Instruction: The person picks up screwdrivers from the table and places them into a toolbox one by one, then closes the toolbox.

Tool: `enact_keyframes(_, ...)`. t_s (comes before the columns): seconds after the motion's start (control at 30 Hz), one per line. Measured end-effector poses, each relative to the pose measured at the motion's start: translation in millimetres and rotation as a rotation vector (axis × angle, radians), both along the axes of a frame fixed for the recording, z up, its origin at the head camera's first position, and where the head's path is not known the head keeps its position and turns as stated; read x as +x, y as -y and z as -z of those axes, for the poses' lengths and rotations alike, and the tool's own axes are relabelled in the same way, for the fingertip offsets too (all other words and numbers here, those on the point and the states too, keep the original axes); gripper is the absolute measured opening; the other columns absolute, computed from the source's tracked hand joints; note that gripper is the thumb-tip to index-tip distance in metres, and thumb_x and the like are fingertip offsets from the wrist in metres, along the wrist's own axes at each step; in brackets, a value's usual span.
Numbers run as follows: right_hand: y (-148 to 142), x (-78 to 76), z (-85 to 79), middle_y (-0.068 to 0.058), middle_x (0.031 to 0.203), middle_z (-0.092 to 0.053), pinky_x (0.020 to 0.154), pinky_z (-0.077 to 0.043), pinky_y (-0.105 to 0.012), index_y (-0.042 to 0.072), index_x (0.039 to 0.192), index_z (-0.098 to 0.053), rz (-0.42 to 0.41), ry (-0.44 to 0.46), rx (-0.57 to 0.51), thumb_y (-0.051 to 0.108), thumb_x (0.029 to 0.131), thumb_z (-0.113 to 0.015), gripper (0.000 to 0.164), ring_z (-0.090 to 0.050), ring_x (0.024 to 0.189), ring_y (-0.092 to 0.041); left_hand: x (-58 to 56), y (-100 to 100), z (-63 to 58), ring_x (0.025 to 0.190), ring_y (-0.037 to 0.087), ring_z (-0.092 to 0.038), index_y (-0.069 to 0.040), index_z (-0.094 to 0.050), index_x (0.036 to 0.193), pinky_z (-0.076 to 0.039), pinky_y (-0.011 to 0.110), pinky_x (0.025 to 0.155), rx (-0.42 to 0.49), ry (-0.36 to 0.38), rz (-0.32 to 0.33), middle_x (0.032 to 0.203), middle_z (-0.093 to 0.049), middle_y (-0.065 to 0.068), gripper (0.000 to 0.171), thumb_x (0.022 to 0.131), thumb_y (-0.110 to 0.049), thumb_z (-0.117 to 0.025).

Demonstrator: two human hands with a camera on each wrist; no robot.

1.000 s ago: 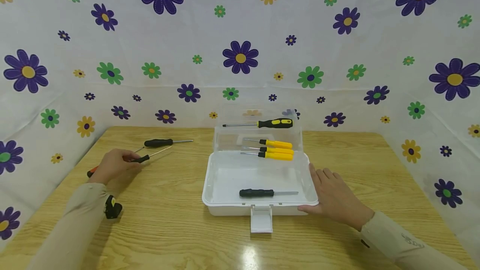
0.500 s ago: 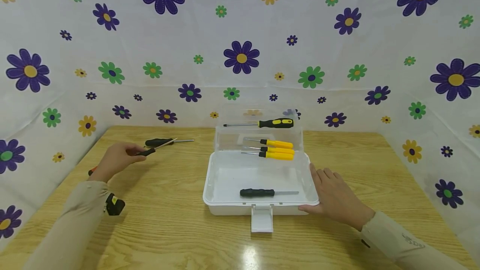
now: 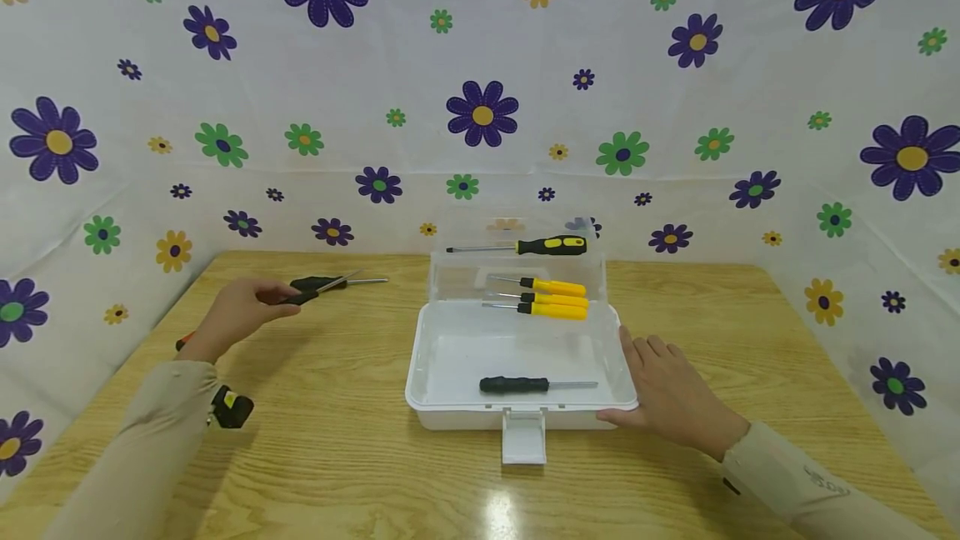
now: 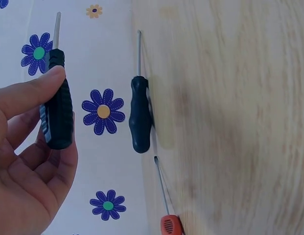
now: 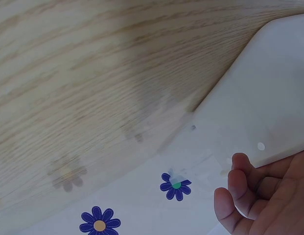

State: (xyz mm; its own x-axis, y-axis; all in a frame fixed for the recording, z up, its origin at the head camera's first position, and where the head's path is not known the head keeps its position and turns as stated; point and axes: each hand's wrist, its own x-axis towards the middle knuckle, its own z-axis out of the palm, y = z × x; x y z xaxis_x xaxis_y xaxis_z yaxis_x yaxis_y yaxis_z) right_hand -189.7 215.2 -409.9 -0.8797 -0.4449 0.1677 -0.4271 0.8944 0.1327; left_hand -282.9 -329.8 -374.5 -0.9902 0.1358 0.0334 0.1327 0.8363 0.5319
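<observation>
My left hand (image 3: 236, 315) pinches a black-handled screwdriver (image 4: 58, 107) between thumb and fingers, above the table's left side. Its shaft points away from the palm. Beyond it a second black-handled screwdriver (image 3: 317, 283) lies on the table. A red-handled screwdriver (image 4: 171, 225) lies nearby, mostly hidden by the left hand in the head view. At the right front corner of the white toolbox (image 3: 450, 421), my right hand (image 3: 675, 394) holds the box, thumb on the front and fingers along the side. Inside the base is another black screwdriver (image 3: 513, 385).
The toolbox's clear lid (image 3: 450, 282) is swung back. Three yellow screwdrivers (image 3: 558, 312) and a larger black-and-yellow screwdriver (image 3: 551, 246) lie in the lid area. A latch flap (image 3: 523, 444) hangs at the box's front. Flowered cloth (image 3: 480, 40) surrounds the wooden table (image 3: 337, 457).
My left hand has lifted the black screwdriver off the table and moved slightly up and right with it. The right hand and the toolbox have stayed in place.
</observation>
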Motion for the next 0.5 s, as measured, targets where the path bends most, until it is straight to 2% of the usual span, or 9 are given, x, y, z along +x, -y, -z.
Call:
enact_keyframes(0.27, 1.0, 0.6, -1.5, -0.019, 0.116, -0.06, 0.089, -0.047, -0.048, -0.008, 0.138, -0.038, 0.013, 0.016, 0.004, 0.074, 0.071, -0.058, 0.108, -0.054, 0.103, -0.032, 3.2, -14.4, -9.9, 0.1, 0.032, -0.06, -0.006, -0.066, 0.116, -0.05, 0.044, 0.08, 0.022, -0.003, 0.015, 0.114, -0.063, 0.019, 0.046, 0.086, -0.041, -0.065)
enact_keyframes(0.5, 1.5, 0.9, -2.1, -0.019, 0.116, -0.059, 0.09, -0.047, -0.049, -0.008, 0.139, -0.038, 0.016, 0.023, 0.002, 0.073, 0.07, -0.059, 0.108, -0.054, 0.103, -0.032, 6.2, -27.4, -17.3, 0.096, 0.03, -0.06, -0.006, -0.067, 0.114, -0.049, 0.031, 0.073, 0.025, -0.03, 0.033, 0.107, -0.066, 0.017, 0.042, 0.086, -0.037, -0.067)
